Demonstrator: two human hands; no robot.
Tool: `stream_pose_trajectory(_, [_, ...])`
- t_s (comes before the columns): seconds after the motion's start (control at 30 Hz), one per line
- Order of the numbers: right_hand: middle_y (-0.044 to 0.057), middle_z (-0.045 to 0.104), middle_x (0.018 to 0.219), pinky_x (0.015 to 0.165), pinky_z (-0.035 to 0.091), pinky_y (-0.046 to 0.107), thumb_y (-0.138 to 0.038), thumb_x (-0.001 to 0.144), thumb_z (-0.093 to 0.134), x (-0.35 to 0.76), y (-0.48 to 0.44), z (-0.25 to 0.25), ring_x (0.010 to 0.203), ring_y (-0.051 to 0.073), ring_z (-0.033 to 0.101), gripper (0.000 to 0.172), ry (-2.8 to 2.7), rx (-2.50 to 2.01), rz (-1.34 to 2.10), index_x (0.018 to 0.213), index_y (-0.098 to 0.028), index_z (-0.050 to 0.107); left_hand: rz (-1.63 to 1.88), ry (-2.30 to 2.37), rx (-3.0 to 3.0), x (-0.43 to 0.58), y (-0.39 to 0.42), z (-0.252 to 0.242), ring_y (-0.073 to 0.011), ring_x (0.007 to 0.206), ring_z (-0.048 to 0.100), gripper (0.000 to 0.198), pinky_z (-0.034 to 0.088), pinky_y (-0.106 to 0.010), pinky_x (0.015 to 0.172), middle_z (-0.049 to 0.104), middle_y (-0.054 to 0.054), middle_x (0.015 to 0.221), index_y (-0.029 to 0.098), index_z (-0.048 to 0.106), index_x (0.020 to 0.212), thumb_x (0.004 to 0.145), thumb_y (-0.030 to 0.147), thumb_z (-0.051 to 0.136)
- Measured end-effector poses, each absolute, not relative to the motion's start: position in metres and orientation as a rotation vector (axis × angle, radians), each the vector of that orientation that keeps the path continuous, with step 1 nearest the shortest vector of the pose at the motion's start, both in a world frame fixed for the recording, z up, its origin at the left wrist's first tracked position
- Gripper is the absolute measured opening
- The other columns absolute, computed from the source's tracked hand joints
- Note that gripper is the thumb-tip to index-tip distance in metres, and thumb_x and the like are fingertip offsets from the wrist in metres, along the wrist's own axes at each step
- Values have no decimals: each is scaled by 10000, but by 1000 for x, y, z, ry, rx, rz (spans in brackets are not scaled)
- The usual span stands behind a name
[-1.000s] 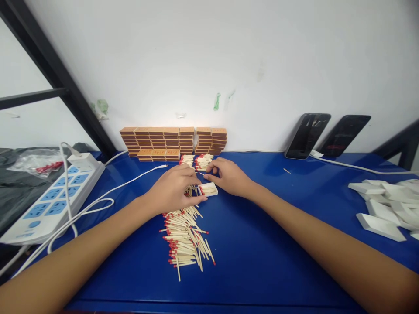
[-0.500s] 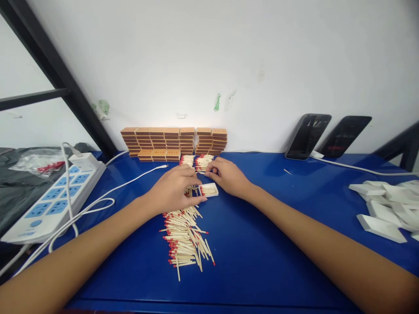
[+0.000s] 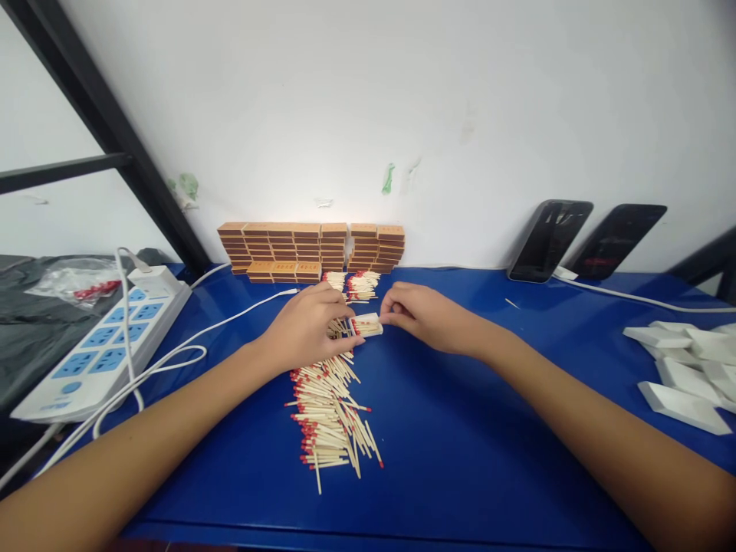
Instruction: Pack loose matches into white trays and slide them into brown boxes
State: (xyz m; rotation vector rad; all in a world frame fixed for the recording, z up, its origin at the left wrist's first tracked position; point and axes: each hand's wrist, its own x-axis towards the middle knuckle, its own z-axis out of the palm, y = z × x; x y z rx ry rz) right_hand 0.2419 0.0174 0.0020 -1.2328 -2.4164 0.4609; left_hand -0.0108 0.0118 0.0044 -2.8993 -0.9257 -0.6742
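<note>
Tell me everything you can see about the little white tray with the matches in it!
The little white tray is a shallow oblong with low walls and an open top, and looks like thin card. It faces up, holding matches with their red heads at its left end. The left hand grips that end between thumb and fingers. The right hand has its fingertips by the other end; I can't tell whether they touch it, or whether it rests on the blue table.

Your right hand [image 3: 422, 313] — off the rear matches [image 3: 363, 284]
You've brought it to the white tray [image 3: 373, 332] — your left hand [image 3: 307, 326] now pinches the tray.
</note>
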Motion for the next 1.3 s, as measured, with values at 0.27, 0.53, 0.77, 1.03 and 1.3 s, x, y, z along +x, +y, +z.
stream_pose_trajectory(0.27, [1, 602, 793, 650, 388, 267, -276, 947, 675, 228, 14, -2, 701, 138, 524, 135, -2339, -1141, 626, 843, -189, 680, -678, -893, -2923, -11, 12, 3, -224, 888, 617, 339, 515, -361, 815, 696, -77, 896, 167, 774, 985, 903, 493, 740])
stream_pose_trajectory(0.53, [-12, 603, 764, 634, 377, 269, -252, 921, 671, 229, 42, -16, 660, 131, 500, 83, -2138, -1208, 494, 889, -187, 711, -646, -925, -2931, -11, 11, 4, -229, 896, 624, 336, 511, -376, 845, 695, -70, 895, 178, 775, 1011, 897, 493, 748])
stream_pose_trajectory(0.77, [13, 619, 819, 644, 361, 271, -217, 906, 711, 218, 48, -28, 707, 142, 534, 115, -2174, -1312, 368, 798, -187, 686, -658, -903, -2951, -10, 10, 3, -225, 892, 616, 339, 508, -360, 813, 685, -72, 889, 179, 774, 1023, 905, 495, 738])
stream_pose_trajectory(1.03, [19, 619, 895, 702, 370, 278, -219, 940, 671, 220, 48, -31, 793, 160, 556, 47, -2179, -1296, 320, 897, -199, 676, -657, -934, -2959, -7, 10, 3, -224, 887, 630, 327, 522, -369, 826, 686, -70, 887, 176, 778, 1018, 893, 477, 759])
stream_pose_trajectory(1.3, [30, 610, 909, 701, 373, 281, -220, 948, 664, 223, 46, -28, 791, 169, 550, 47, -2207, -1328, 283, 913, -194, 646, -665, -916, -2953, -9, 11, 5, -222, 901, 631, 310, 522, -363, 832, 694, -69, 900, 188, 776, 1017, 897, 473, 756])
